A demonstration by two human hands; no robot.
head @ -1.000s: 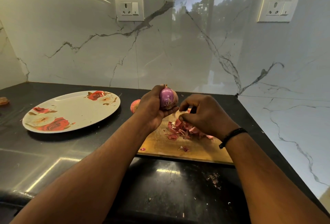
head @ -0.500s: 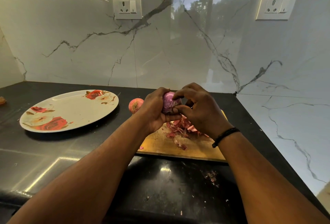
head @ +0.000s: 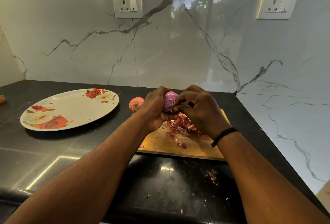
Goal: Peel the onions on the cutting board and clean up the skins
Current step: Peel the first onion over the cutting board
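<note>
Glossy purple peeled onion (head: 170, 100) is gripped by left hand (head: 154, 109), pinched by right hand (head: 200, 109), above wooden cutting board (head: 196, 149).

**Dark table and what lies on it**

The glossy black stone table (head: 75, 155) runs along a white marble-veined wall. On its left part lies a large oval cream plate with red rose prints (head: 71, 109). Just right of the plate sits an unpeeled round reddish onion (head: 136, 104), at the far left corner of a rectangular wooden cutting board (head: 178, 147). The board lies flat toward the right and bears a heap of pink-red onion skins (head: 182, 129). Small skin flakes (head: 211, 176) dot the bare table in front of the board. A small orange-brown scrap (head: 2, 99) rests at the far left edge.
</note>
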